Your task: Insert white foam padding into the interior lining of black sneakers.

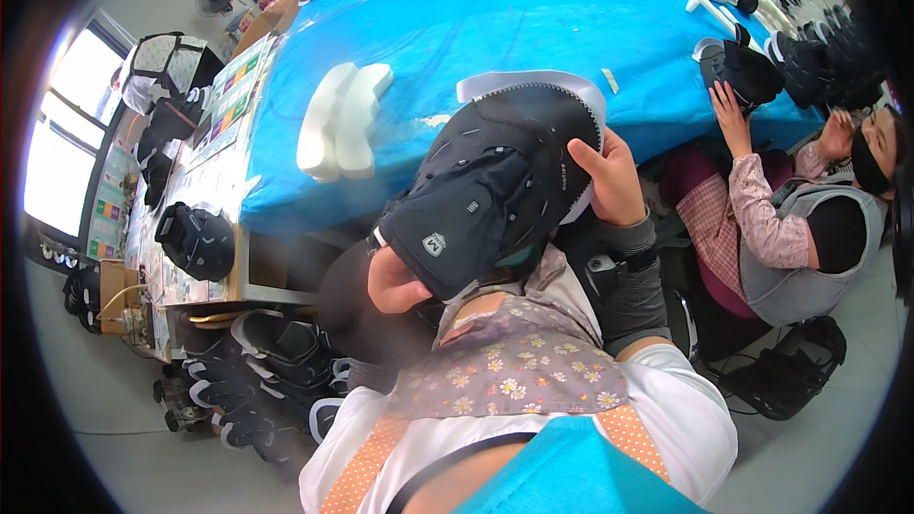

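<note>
Over my lap and the table's near edge I hold a black fabric bag-like piece [495, 176]. It has a small white shield badge, several straps, and a zip-like row of teeth around its curved far edge. A white strip [524, 79] shows behind that edge. My left hand [395, 283] is closed on its lower left corner, with part of the fingers hidden underneath. At the right rim my right hand [610, 179] grips it, thumb on top. Beyond my left hand, a white foam-like shaped piece [341, 124] lies on the blue-covered table [476, 29].
At the right, another person [809, 228] sits with a hand on a black piece [743, 74]. Black items [824, 57] are heaped at the far right. A side table [195, 171] at the left carries a black item [197, 240]. Several black pieces [276, 347] pile up below it.
</note>
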`<state>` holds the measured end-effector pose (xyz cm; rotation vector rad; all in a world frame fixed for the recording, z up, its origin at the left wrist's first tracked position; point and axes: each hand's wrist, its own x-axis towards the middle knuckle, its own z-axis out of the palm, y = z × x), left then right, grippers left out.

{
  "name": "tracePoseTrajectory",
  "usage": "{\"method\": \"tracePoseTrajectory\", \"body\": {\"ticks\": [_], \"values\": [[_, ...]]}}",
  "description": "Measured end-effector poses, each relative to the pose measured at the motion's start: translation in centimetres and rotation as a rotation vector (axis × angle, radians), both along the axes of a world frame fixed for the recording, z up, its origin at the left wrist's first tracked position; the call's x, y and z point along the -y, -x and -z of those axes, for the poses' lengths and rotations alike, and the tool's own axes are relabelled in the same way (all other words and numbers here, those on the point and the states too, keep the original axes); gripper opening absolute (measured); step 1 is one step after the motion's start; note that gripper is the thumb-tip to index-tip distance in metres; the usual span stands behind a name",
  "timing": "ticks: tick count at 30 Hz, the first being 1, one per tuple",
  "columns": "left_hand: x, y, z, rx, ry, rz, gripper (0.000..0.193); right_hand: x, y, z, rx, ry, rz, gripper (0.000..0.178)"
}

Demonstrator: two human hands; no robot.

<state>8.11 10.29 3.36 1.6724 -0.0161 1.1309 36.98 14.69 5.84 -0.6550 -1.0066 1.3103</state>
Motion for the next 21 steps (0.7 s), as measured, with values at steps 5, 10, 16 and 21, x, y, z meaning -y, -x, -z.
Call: {"method": "tracePoseTrajectory", "body": {"ticks": [5,10,16,21], "values": [[1.0,0.1,-1.6,-0.281,0.028,-0.17,0.041,0.6,-0.6,0.0,-0.036,0.132,-0.071,0.023],[2.1,0.3,-1.5,-0.603,0.028,-0.794,0.03,0.4,-2.1,-0.3,-0.252,0.075,0.106,0.022],[1.7,-1.1,-2.0,-0.088,0.274,-0.62,0.026,-1.7,-3.4,1.6,-0.499,0.133,0.101,0.036],[1.0,-2.2,0.3,0.258,-0.172,-0.918,0.036,-2.2,-1.9,1.7,-0.617,0.129,-0.068,0.04]]}}
